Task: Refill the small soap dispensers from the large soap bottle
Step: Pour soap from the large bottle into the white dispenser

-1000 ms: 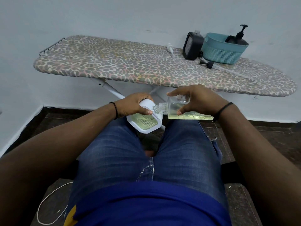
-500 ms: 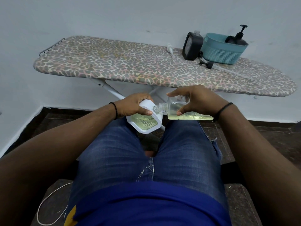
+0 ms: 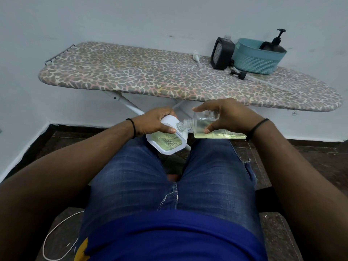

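Note:
Above my knees, my right hand [image 3: 224, 115] grips a clear bottle [image 3: 212, 129] of pale yellow soap, laid on its side with its open neck pointing left. My left hand [image 3: 156, 122] holds a small white dispenser [image 3: 167, 143] with a clear, yellow-filled face, tilted under that neck. The neck touches the dispenser's top corner. On the ironing board [image 3: 150, 76] at the back right stands a black dispenser [image 3: 222, 53] without its pump. A white pump [image 3: 196, 57] and a black pump [image 3: 238, 74] lie beside it.
A teal basket [image 3: 256, 59] at the board's far right holds another black pump dispenser [image 3: 275, 43]. The board stands against a pale wall on white legs. I sit on a dark seat; a white cord [image 3: 56, 230] lies at lower left.

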